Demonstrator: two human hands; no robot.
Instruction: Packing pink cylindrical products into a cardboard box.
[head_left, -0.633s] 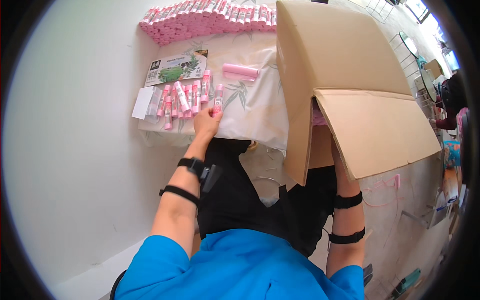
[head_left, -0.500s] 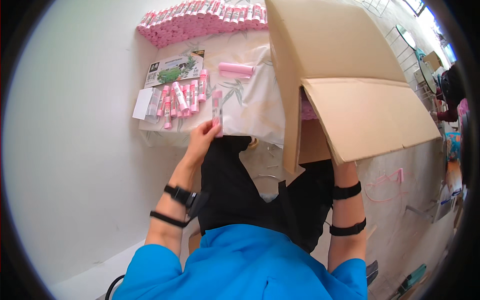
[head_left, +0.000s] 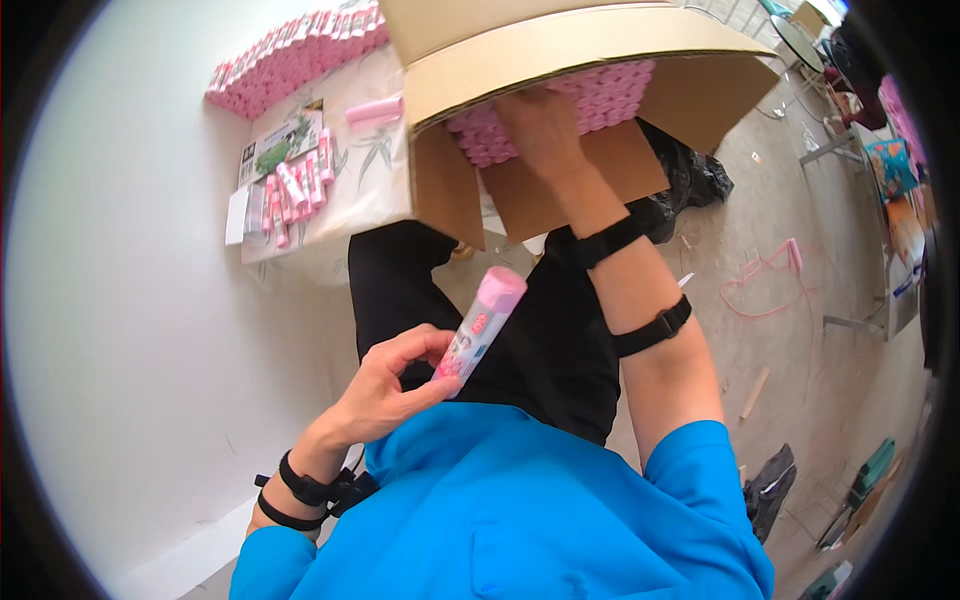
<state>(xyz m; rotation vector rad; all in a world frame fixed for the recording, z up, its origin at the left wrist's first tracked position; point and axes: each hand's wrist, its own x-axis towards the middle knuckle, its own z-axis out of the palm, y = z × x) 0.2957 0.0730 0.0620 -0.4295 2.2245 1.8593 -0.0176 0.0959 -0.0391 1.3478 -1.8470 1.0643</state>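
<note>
A white wall (head_left: 140,300) fills the left side. On the grey floor (head_left: 745,345) lie a crumpled black plastic bag (head_left: 697,183), a pink piece (head_left: 794,256) with a thin looped cord, and a wooden stick (head_left: 755,393). Further right are a round table (head_left: 798,43) and a blue patterned bag (head_left: 890,168).

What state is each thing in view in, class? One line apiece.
Cardboard box: open, flaps spread
Boxed rolls: tightly packed
Held roll: tilted
Left hand: closed on held roll
Right hand: inside box, grip unclear
Loose rolls: heaped
Stacked rolls: piled in block
Plain pink roll: lying down
Black bag: crumpled
</note>
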